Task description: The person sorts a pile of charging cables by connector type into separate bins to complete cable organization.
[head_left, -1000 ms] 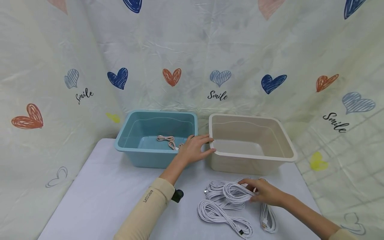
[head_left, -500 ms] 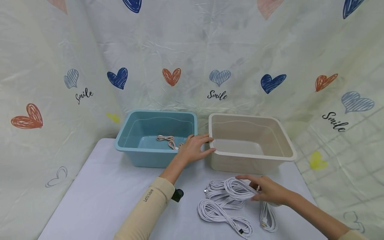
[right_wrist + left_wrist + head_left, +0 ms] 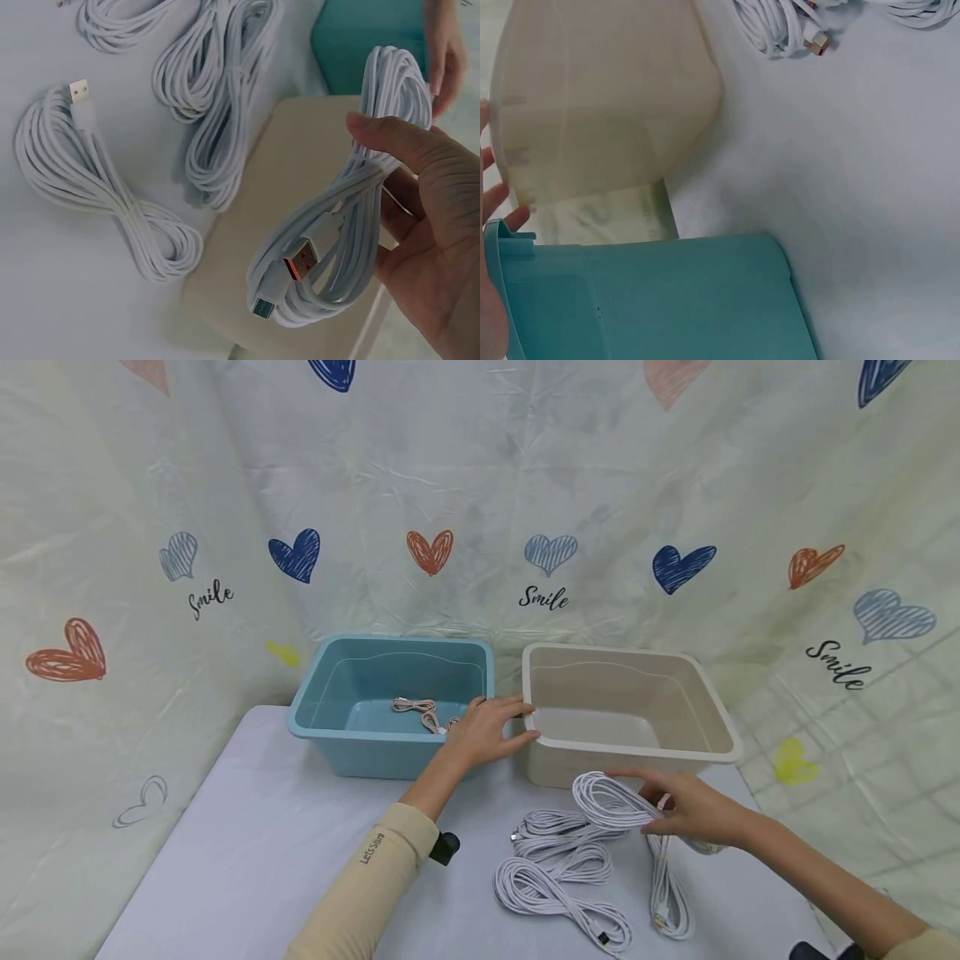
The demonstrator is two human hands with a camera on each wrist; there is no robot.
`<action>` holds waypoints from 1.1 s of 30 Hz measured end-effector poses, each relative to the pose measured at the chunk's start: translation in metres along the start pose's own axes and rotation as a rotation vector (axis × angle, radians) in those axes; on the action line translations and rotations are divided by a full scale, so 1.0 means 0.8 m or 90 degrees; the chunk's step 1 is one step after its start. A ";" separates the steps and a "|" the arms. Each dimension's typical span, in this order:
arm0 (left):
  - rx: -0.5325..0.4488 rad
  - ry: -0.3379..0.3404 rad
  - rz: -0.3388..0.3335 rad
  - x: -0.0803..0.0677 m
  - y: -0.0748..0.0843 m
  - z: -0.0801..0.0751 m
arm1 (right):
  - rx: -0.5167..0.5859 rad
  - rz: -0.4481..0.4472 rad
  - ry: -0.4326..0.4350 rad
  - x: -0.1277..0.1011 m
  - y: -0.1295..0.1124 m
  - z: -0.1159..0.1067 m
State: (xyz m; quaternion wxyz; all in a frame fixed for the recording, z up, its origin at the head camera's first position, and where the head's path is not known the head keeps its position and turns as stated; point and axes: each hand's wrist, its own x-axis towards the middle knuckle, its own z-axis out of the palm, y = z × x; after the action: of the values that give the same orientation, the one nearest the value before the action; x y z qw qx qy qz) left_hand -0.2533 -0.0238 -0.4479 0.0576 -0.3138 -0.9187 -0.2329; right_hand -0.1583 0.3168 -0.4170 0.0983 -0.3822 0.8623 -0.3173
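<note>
My left hand (image 3: 486, 733) spans the gap between the blue bin (image 3: 375, 758) and the beige bin (image 3: 585, 765). Its fairly straight fingers touch the beige rim, the palm close over the blue bin's right front corner. Between thumb and fingers, my right hand (image 3: 693, 806) holds a coiled white USB cable (image 3: 375, 97) by its middle, in front of the beige bin. Two plugs (image 3: 300, 259) show at one end of that coil in the right wrist view. Several more white cable coils (image 3: 525, 889) lie on the table below it.
Pinkish cables (image 3: 415, 705) lie inside the blue bin. Another white coil (image 3: 671, 902) with a USB plug rests at the right. A white cloth covers the table (image 3: 240, 860), and a heart-print curtain (image 3: 480, 485) hangs behind the bins.
My right hand has lifted the white cable coil off the pile and carried it up and slightly right, toward the beige bin. The left hand has stayed in place.
</note>
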 end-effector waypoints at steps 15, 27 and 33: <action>0.025 0.000 0.009 0.000 0.001 0.002 | -0.027 0.042 0.041 0.021 -0.020 -0.067; 0.089 -0.025 0.007 -0.005 0.004 0.003 | -0.048 0.095 0.061 0.054 -0.015 -0.097; 0.098 -0.042 -0.008 -0.004 0.006 0.003 | -0.044 0.107 0.060 0.076 -0.012 -0.107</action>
State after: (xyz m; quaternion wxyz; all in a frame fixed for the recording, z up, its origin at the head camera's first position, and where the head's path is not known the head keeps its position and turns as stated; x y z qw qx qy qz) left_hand -0.2480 -0.0210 -0.4489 0.0496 -0.3105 -0.9371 -0.1517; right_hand -0.2299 0.3083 -0.3395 0.0708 -0.2963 0.9053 -0.2960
